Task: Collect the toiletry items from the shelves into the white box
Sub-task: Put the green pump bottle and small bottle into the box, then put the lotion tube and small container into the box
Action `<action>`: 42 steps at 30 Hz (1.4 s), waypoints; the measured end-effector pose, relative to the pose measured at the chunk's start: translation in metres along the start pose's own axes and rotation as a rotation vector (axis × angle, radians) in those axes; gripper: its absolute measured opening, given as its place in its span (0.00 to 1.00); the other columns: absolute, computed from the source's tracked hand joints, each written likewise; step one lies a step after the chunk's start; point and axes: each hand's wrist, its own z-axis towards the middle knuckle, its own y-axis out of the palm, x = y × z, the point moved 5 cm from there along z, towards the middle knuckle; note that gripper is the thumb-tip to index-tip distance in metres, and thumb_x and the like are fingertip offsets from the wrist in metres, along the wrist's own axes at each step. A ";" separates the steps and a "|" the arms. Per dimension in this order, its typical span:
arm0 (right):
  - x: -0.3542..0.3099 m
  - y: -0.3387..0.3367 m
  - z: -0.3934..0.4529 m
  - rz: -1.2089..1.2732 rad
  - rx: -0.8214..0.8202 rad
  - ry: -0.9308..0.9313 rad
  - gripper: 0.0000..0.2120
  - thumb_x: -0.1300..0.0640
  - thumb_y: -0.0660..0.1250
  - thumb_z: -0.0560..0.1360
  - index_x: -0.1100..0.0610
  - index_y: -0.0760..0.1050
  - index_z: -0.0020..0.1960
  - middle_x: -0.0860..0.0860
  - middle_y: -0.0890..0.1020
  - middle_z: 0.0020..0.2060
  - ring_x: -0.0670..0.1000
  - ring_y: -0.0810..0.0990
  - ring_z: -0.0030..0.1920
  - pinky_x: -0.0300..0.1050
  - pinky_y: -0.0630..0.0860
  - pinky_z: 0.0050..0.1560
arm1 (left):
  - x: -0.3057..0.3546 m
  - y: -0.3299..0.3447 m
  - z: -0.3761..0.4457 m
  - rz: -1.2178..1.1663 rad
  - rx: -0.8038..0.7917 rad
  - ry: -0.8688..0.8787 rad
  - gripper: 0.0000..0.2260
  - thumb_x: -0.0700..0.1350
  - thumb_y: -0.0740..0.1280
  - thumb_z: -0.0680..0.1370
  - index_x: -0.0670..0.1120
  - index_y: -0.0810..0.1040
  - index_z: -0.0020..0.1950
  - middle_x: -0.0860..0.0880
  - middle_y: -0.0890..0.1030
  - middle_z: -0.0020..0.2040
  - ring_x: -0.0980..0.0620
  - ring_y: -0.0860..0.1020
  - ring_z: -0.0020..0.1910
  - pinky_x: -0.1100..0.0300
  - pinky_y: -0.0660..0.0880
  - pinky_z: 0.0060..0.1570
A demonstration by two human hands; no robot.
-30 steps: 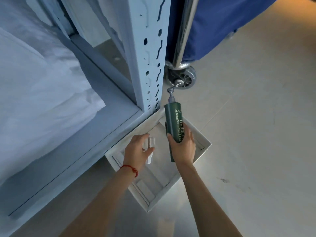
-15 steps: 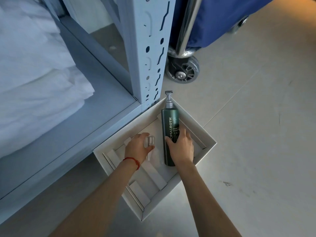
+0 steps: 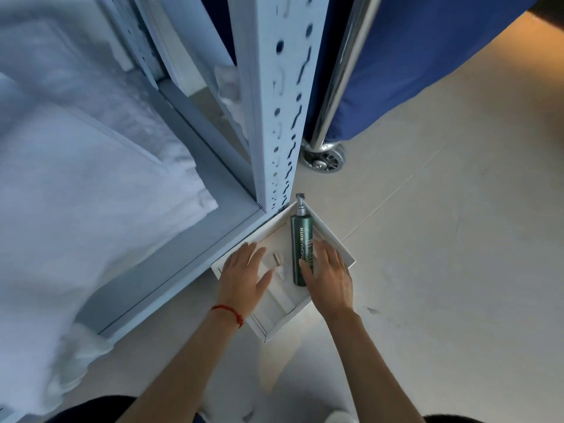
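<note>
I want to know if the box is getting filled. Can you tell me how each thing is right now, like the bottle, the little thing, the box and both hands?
green pump bottle: lying in the white box, pump toward the far corner.
small item: lying in the box, too blurred to identify.
white box: open, on the floor.
left hand: open, fingers straight.
right hand: open, beside the bottle.

Dark green pump bottle (image 3: 301, 251) showing white lettering, lying in white box (image 3: 332, 239). Red string (image 3: 228, 311) circling left wrist. Blue fabric (image 3: 427, 56) filling upper right. White linens (image 3: 91, 184) lying at left.
</note>
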 end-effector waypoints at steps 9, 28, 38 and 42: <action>-0.070 -0.143 -0.059 -0.061 0.006 -0.063 0.23 0.47 0.52 0.73 0.61 0.72 0.60 0.60 0.78 0.57 0.60 0.77 0.56 0.56 0.76 0.53 | 0.078 -0.150 -0.058 0.142 -0.029 0.039 0.26 0.57 0.46 0.78 0.41 0.76 0.57 0.41 0.80 0.56 0.41 0.77 0.56 0.44 0.73 0.52; -0.249 -0.404 -0.151 -0.083 0.145 -0.368 0.21 0.50 0.54 0.73 0.60 0.74 0.58 0.57 0.79 0.56 0.57 0.78 0.56 0.51 0.75 0.53 | 0.210 -0.427 -0.194 0.037 0.192 -0.159 0.25 0.56 0.50 0.77 0.40 0.77 0.56 0.39 0.80 0.55 0.40 0.77 0.55 0.44 0.75 0.52; -0.385 -0.384 -0.183 -0.003 0.019 -0.691 0.22 0.46 0.52 0.75 0.58 0.72 0.61 0.58 0.78 0.59 0.59 0.77 0.58 0.56 0.72 0.58 | 0.150 -0.511 -0.280 0.063 0.391 -0.382 0.32 0.59 0.41 0.79 0.41 0.78 0.55 0.41 0.81 0.54 0.41 0.79 0.53 0.46 0.75 0.51; -0.440 -0.362 -0.196 0.007 0.014 -0.777 0.22 0.46 0.54 0.74 0.58 0.74 0.60 0.57 0.79 0.58 0.58 0.77 0.58 0.55 0.71 0.58 | 0.107 -0.544 -0.311 0.079 0.469 -0.461 0.31 0.59 0.42 0.78 0.41 0.77 0.56 0.40 0.81 0.54 0.40 0.78 0.53 0.46 0.75 0.50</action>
